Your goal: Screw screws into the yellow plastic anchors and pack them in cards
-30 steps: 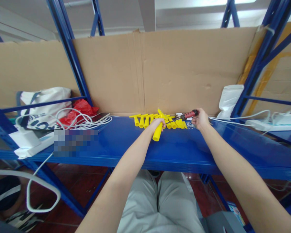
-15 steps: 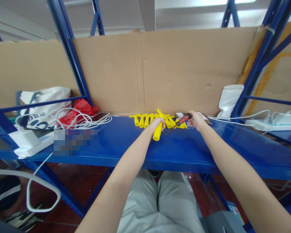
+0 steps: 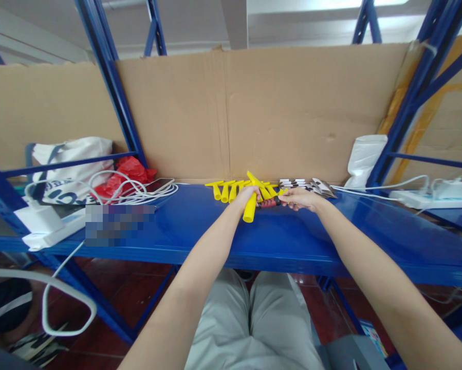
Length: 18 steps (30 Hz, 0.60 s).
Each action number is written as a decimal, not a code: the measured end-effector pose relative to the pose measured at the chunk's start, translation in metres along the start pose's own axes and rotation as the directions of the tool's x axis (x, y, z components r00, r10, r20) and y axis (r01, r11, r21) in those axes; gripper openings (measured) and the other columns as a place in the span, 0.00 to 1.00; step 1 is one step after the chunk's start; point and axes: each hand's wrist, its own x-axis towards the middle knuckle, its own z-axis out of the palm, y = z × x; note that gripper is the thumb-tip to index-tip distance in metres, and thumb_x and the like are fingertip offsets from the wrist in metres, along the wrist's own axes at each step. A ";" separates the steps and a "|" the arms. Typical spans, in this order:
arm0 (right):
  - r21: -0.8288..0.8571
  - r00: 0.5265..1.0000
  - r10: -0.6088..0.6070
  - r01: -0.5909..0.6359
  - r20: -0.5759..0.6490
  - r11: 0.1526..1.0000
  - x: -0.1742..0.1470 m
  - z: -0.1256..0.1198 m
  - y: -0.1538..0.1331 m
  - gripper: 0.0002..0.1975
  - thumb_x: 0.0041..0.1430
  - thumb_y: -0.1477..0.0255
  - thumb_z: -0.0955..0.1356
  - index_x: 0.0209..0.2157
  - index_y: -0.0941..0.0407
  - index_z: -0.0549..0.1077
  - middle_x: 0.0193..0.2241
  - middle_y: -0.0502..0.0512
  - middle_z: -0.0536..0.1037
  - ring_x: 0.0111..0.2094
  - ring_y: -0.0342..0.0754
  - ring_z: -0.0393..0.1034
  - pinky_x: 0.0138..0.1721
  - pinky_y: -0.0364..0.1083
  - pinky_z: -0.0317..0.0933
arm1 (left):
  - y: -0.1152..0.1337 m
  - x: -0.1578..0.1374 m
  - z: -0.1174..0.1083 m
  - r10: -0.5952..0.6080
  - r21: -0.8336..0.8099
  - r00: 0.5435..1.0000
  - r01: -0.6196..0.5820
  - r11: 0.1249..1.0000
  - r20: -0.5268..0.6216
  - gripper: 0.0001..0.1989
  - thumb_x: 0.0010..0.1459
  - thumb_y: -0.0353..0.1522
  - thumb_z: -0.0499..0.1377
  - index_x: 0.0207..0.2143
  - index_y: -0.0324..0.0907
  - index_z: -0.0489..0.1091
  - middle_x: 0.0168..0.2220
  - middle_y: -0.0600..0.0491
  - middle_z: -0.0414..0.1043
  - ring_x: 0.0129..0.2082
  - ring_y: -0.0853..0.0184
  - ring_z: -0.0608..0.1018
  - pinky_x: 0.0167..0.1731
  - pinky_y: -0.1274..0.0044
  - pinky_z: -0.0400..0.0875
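Observation:
My left hand (image 3: pixel 249 196) is closed round a yellow T-shaped plastic handle (image 3: pixel 249 211), whose open tube end points toward me. Beside it, to the right, a screwdriver (image 3: pixel 269 203) with a red and black grip lies nearly level between my two hands. My right hand (image 3: pixel 298 198) has its fingertips drawn together at the screwdriver's right end, where a bit of yellow shows. What those fingers hold, if anything, I cannot make out. Behind my left hand, several matching yellow T-shaped handles (image 3: pixel 225 193) stand in a row along the back of the blue shelf (image 3: pixel 200 234).
Black and white pieces (image 3: pixel 321 187) lie behind my right hand. A white pouch (image 3: pixel 364 162) leans at the right post, near a power strip (image 3: pixel 419 198). Coiled white cable (image 3: pixel 149 191), a red plastic bag (image 3: pixel 132 172) and a cloth bag (image 3: pixel 72 164) lie left. Cardboard (image 3: pixel 292 113) walls the back.
My right hand has moved left toward my left hand. The screwdriver, tilted in my right hand before, now lies nearly level beside the yellow handle. My left hand keeps its hold.

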 end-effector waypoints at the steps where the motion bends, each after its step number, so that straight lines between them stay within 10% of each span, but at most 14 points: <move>1: -0.018 1.000 -0.014 0.014 0.009 1.000 0.000 0.000 0.001 0.13 0.40 0.69 0.77 0.22 0.59 0.71 0.17 0.51 0.73 0.14 0.35 0.59 0.10 0.33 0.50 | 0.000 0.000 0.000 -0.002 -0.012 1.000 0.002 1.000 0.002 0.06 0.42 0.23 0.51 0.17 0.40 0.60 0.10 0.58 0.58 0.10 0.75 0.61 0.13 0.83 0.59; 9: -0.390 0.988 -0.085 0.130 0.131 0.911 0.006 0.008 0.008 0.17 0.39 0.60 0.75 0.21 0.58 0.71 0.17 0.49 0.71 0.16 0.37 0.59 0.14 0.37 0.49 | 0.003 -0.001 0.002 -0.002 -0.082 0.999 0.005 0.997 0.041 0.08 0.43 0.25 0.52 0.16 0.41 0.59 0.09 0.57 0.58 0.08 0.75 0.59 0.12 0.82 0.56; 18: -0.421 0.880 -0.475 0.438 0.021 0.794 0.020 0.021 0.011 0.10 0.45 0.64 0.71 0.24 0.57 0.74 0.24 0.53 0.76 0.27 0.45 0.68 0.30 0.44 0.61 | -0.006 0.002 0.008 0.066 -0.060 0.992 -0.061 0.996 0.103 0.09 0.41 0.25 0.52 0.12 0.40 0.60 0.08 0.56 0.58 0.09 0.75 0.61 0.13 0.82 0.56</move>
